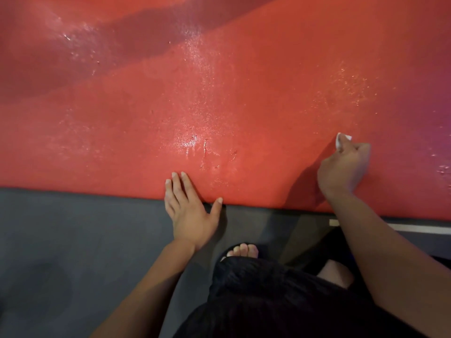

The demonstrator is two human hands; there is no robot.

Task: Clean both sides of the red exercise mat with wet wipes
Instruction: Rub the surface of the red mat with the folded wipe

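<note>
One foot [241,250] nr mat [244,93], grey floor [73,240].

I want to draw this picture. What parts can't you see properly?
Head view:
- wet wipe: mostly hidden inside the right hand; only a white corner shows.
- red mat: cut off by the top, left and right edges.
- mat's underside: hidden by the mat.
- foot: only toes show, behind dark clothing.
- left hand: fully visible.

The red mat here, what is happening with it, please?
A person is cleaning the red mat, which lies on a dark floor. The right hand holds a white wet wipe against the mat near its front edge. The left hand rests flat across that edge, fingers straight. Wet, shiny streaks show across the middle of the mat.
</note>
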